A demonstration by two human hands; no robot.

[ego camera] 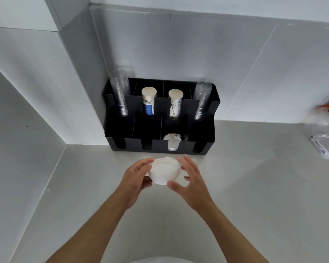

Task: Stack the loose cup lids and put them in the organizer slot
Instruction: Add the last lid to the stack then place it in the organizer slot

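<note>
Both hands met over the middle of the table, just in front of the black organizer (160,118) that stood against the back edge, near the back left corner. The left hand (135,179) was closed around the left side of a stack of white cup lids (163,172), thumb below and fingers curled over its rim. The right hand (190,179) was spread half open at the stack's right side, fingertips touching or nearly touching the rim; I could not tell whether it gripped. The stack was held tilted above the table, apart from the organizer.

In the organizer's front row, the third slot from the left held clear lids (172,142). The back row held clear cup stacks (121,93) at both ends and two paper cup stacks (148,101) between them. A plastic bag (325,141) lay near the right edge.
</note>
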